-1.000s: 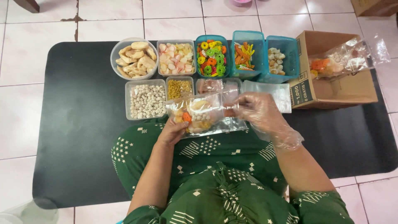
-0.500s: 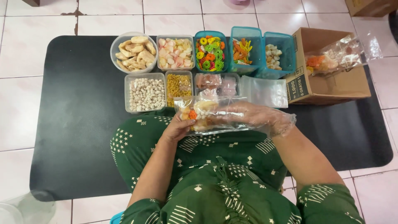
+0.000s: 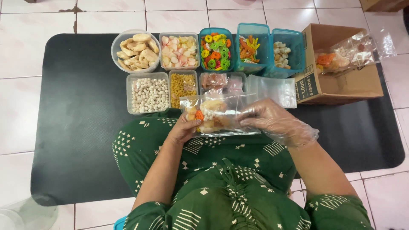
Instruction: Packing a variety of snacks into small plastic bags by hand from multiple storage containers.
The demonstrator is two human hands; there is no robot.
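- The black rectangular floor mat (image 3: 81, 127) lies on pale floor tiles (image 3: 21, 110); its left half is bare, and so is a strip by its right edge below the box.
- The person sits at the mat's near edge, with green patterned cloth (image 3: 221, 187) over the lap covering the middle of that edge.
- 1 clear plastic bag of mixed snacks (image 3: 215, 114) is held above the lap, just in front of the containers' near row.
- The bare left hand (image 3: 184, 127) grips the bag's left end, thumb on top and fingers beneath, closed on the plastic.
- The right hand in a thin clear plastic glove (image 3: 272, 121) pinches the bag's right part, fingers closed on it.
- 8 containers stand in 2 rows near the mat's far edge.
- Far row, 5: 1 round clear tub of pale crackers (image 3: 135, 51), 1 clear square tub of pink and white chips (image 3: 180, 50), and 3 teal plastic boxes (image 3: 254, 49) with coloured rings, orange and yellow sticks, and pale pieces.
- Near row, 3: 1 clear tub of small white balls (image 3: 148, 93), 1 clear tub of small yellow bits (image 3: 183, 85), 1 clear tub of brownish packets (image 3: 221, 81).
- 1 stack of empty clear bags (image 3: 272, 89) lies right of the near row, touching the box's side.
- 1 open brown cardboard box (image 3: 341, 81) sits at the mat's far right corner, with filled clear snack bags (image 3: 345, 55) resting on its rim.
- The near row stands directly behind the held bag, so the hands have little room forward.
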